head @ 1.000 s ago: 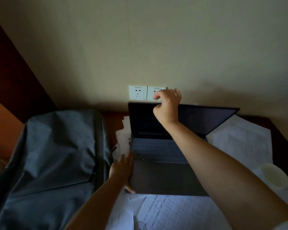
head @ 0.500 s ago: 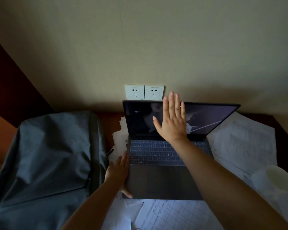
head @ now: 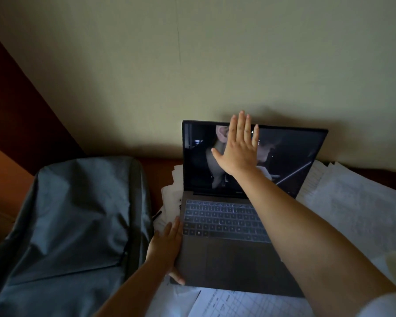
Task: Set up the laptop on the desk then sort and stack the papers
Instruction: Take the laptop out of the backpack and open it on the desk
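Fingers (head: 244, 126) of the right hand (head: 238, 149) are straight and together, flat against the dark screen of the open laptop (head: 229, 250), gripping nothing. Left hand (head: 166, 245) rests along the laptop's left edge, fingers extended, thumb hooked at the front corner. Laptop sits on the surface (head: 160, 167), lid upright near the wall, lying on scattered papers (head: 357, 209) that spread to its left, right and front. Grey backpack (head: 71, 225) lies just left of it.

arms: bare forearms | sleeve (head: 384, 305): white, short, right arm | hands: bare
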